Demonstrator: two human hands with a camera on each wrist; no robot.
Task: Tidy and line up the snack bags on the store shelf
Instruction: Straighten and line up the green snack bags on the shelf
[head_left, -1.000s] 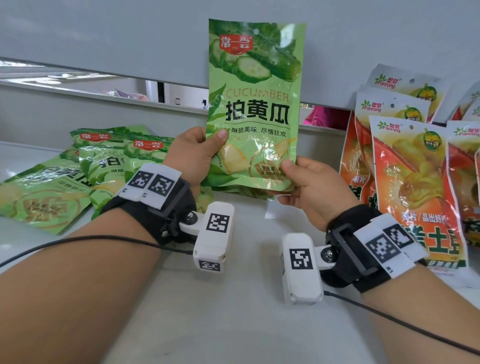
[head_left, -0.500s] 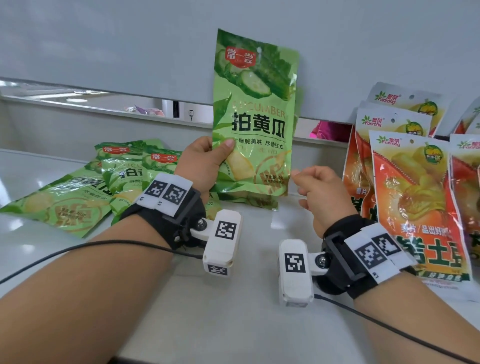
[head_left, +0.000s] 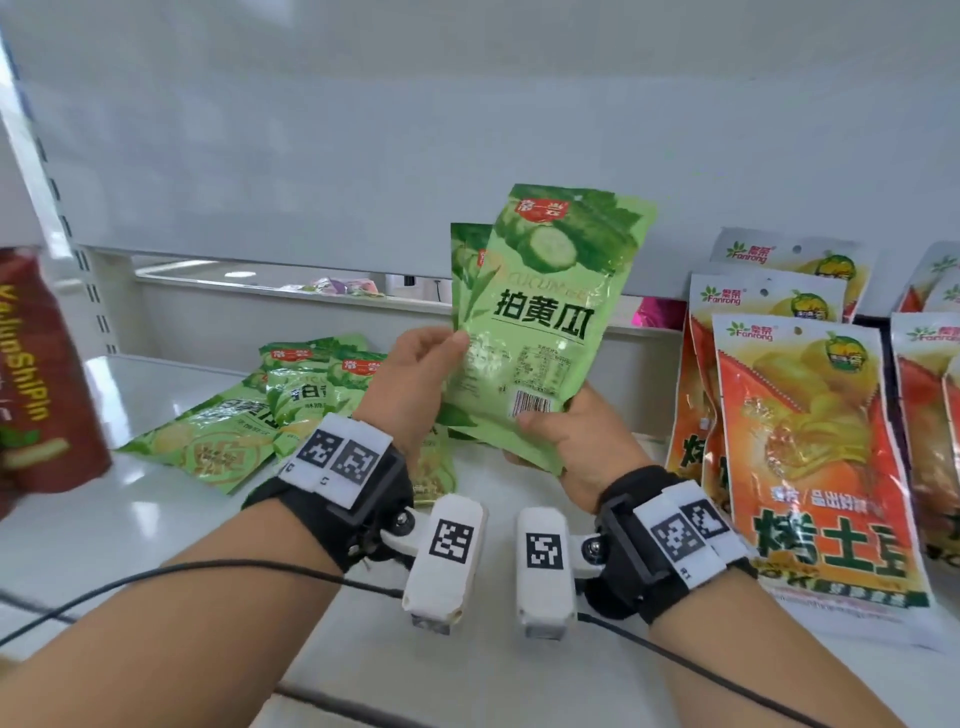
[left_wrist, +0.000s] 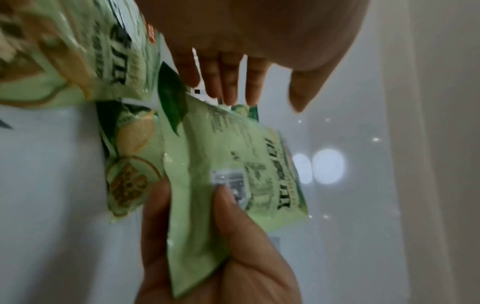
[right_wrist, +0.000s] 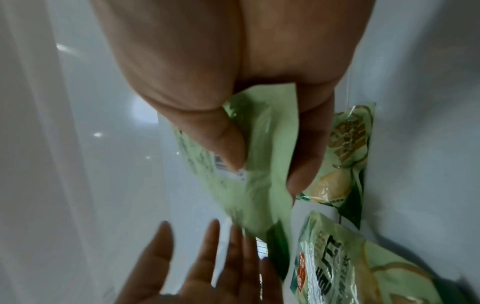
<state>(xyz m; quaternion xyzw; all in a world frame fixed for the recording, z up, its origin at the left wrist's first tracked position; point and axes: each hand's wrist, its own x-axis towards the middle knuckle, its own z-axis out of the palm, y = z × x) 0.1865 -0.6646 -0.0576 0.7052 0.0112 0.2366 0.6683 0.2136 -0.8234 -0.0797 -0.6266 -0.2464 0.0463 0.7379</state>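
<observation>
A green cucumber snack bag (head_left: 540, 322) is held up above the white shelf (head_left: 156, 525), tilted right, its back and barcode facing me. My right hand (head_left: 545, 431) pinches its lower corner between thumb and fingers; the right wrist view shows that pinch (right_wrist: 265, 170). My left hand (head_left: 436, 353) has straight fingers, and its thumb touches the bag's left edge. The left wrist view shows those fingertips (left_wrist: 231, 90) spread at the bag (left_wrist: 221, 164). The edge of a second green bag (head_left: 467, 270) shows behind; I cannot tell what holds it.
Several green cucumber bags (head_left: 244, 421) lie in a loose pile on the shelf to the left. Orange potato bags (head_left: 810, 441) stand in rows at the right. A dark red bag (head_left: 36, 374) hangs in at the left edge. The shelf's back wall is close behind.
The bag has been turned from front to back and tilted right. The right hand, off it half a second ago, pinches its lower corner again. The left hand's grip has loosened to straight fingers.
</observation>
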